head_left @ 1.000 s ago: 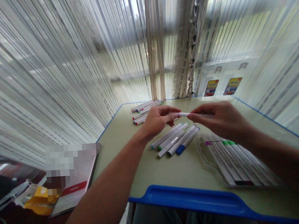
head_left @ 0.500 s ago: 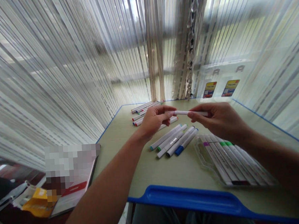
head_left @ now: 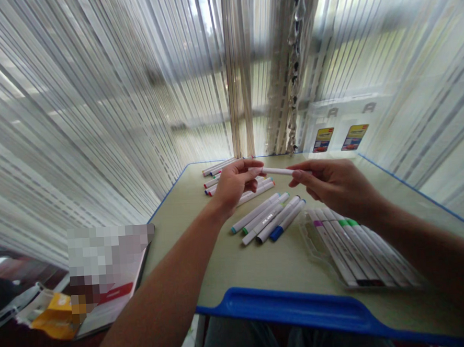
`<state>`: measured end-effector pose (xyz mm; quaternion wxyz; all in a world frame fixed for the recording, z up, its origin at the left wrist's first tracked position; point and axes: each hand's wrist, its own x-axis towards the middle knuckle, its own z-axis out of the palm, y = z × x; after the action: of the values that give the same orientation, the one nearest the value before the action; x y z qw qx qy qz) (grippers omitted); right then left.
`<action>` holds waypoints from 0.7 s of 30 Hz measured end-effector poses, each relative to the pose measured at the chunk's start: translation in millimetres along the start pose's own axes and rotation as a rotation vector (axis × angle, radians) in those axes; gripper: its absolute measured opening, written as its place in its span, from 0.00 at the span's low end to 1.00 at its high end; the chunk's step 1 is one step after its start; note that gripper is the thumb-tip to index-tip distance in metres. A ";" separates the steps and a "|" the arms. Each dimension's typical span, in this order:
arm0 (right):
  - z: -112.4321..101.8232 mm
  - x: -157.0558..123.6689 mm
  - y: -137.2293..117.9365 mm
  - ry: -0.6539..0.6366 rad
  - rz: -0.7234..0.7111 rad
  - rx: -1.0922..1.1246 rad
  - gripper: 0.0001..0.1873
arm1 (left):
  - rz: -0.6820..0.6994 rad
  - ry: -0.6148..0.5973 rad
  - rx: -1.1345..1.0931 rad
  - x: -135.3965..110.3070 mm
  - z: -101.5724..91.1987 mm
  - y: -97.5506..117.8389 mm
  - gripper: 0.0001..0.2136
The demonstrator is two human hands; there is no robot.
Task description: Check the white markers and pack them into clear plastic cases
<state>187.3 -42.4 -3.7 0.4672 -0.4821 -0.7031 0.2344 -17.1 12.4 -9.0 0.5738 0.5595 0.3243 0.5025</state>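
Note:
Between both hands a white marker (head_left: 277, 171) is held nearly level above the table. My left hand (head_left: 236, 185) is closed on its left end, thumb and fingers pinching it. Its right end is pinched by my right hand (head_left: 329, 183), which hides that tip. Below them several white markers with coloured ends (head_left: 266, 219) lie slanted in a loose row; one has a blue cap. More markers (head_left: 213, 185) lie behind my left hand, partly covered by it. Under my right forearm sits a clear plastic case (head_left: 313, 247) holding a row of markers (head_left: 344, 250), some with purple or green bands.
The pale table (head_left: 173, 240) has a blue rim and a blue front tray (head_left: 295, 307). At the back right stand clear plastic covers with yellow-and-blue labels (head_left: 354, 137). String curtains (head_left: 94, 108) hang around the table. A flat book-like item (head_left: 121, 291) is at the left edge.
Both hands have shifted slightly left and up with the marker, whose tilt has changed a little. The markers on the table and in the case stay as they were.

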 end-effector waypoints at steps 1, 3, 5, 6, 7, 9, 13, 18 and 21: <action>0.4 -0.1 0.2 0.000 0.007 0.023 0.14 | -0.003 0.005 -0.002 0.1 -0.2 0.0 0.04; 1.0 -0.5 0.2 0.000 0.024 0.076 0.13 | -0.011 0.013 -0.005 0.4 -0.5 0.1 0.04; 1.5 -0.5 -0.1 -0.002 0.043 0.129 0.13 | -0.017 0.021 -0.005 0.8 -0.5 0.2 0.04; 1.7 -0.4 -0.2 -0.004 0.052 0.156 0.13 | -0.019 0.026 -0.004 0.9 -0.5 0.2 0.04; 1.8 -0.2 -0.4 -0.007 0.063 0.186 0.13 | -0.020 0.033 -0.003 1.0 -0.5 0.3 0.04; 1.8 0.5 -0.8 -0.017 0.092 0.253 0.14 | -0.025 0.049 0.000 1.2 -0.5 0.5 0.04; 1.1 1.1 -3.0 -0.056 0.165 0.390 0.15 | -0.032 0.079 -0.001 2.1 -0.6 1.5 0.04; 0.3 0.4 -5.4 -0.104 0.218 0.511 0.16 | -0.031 0.089 -0.011 3.5 -1.3 2.0 0.04; 0.1 0.3 -4.4 -0.113 0.233 0.558 0.16 | -0.030 0.084 -0.013 3.3 -1.8 1.6 0.05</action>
<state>185.1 -43.9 -0.2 0.5118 -0.3989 -0.5764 0.4967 -18.2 15.9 -7.1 0.5708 0.5293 0.3530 0.5190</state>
